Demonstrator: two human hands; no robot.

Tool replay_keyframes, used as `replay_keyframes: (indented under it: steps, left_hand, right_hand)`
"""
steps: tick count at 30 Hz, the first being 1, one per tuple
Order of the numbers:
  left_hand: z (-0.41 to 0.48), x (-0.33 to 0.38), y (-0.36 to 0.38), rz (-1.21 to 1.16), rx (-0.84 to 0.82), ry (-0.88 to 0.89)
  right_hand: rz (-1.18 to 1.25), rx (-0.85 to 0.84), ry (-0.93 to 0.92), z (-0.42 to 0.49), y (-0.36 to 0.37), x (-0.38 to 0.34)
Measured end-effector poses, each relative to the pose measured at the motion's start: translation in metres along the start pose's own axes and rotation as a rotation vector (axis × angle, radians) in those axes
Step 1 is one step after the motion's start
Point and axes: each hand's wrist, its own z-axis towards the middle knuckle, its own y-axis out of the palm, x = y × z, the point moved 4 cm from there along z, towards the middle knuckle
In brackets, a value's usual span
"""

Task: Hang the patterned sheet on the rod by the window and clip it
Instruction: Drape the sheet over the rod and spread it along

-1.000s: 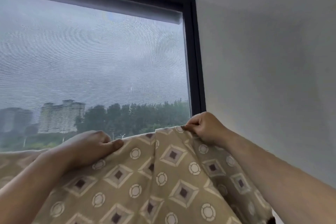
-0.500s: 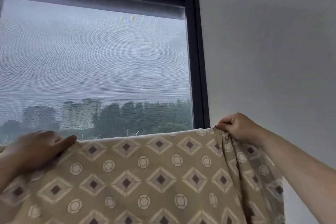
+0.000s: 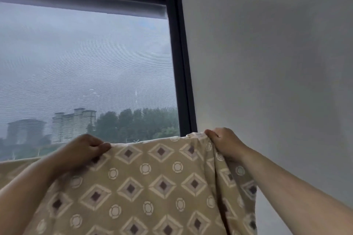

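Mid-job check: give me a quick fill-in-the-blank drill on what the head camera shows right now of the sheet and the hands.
1. The left hand and the right hand grip the patterned sheet along its ____ edge.
2. The sheet's print shows diamonds and ____.
3. The right hand is in front of the ____, to the right of the window frame.
Missing words: top; circles; wall.
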Motion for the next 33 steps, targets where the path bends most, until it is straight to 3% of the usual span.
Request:
replay_keyframes:
  steps: [6, 11, 14, 16, 19, 22, 26, 30, 33]
  left_hand:
    - [-0.001, -0.023, -0.008, -0.049, 0.079, -0.038]
    - [0.0, -0.008, 0.006, 0.013, -0.013, -0.012]
    - [-0.006, -0.004, 0.002, 0.224, -0.006, -0.006]
    - [-0.009, -0.005, 0.0, 0.24, -0.004, -0.019]
    - [-0.012, -0.006, 0.002, 0.23, -0.049, -0.04]
    - [-0.011, 0.0, 0.003, 0.203, -0.111, -0.073]
    - [-0.005, 0.023, 0.006, 0.149, -0.166, -0.084]
    - [-0.002, 0.066, 0.035, 0.077, -0.25, 0.048]
    - [0.002, 0.062, 0.035, 0.035, -0.158, 0.062]
  right_hand:
    - [-0.274, 0.032, 0.037, -0.006, -0.039, 0.047]
    - [-0.38, -0.007, 0.047, -0.002, -0.061, 0.078]
    - [-0.394, 0.071, 0.227, -0.021, -0.089, 0.132]
    - [-0.384, 0.106, 0.324, -0.038, -0.1, 0.161]
    - [-0.4, -0.005, 0.415, -0.045, -0.087, 0.174]
    - [-0.173, -0.098, 0.395, -0.031, -0.061, 0.143]
    - [0.297, -0.168, 0.19, -0.018, -0.027, 0.056]
    - [0.312, -0.201, 0.023, -0.018, 0.003, -0.001]
    - [0.244, -0.177, -0.027, -0.02, 0.01, -0.008]
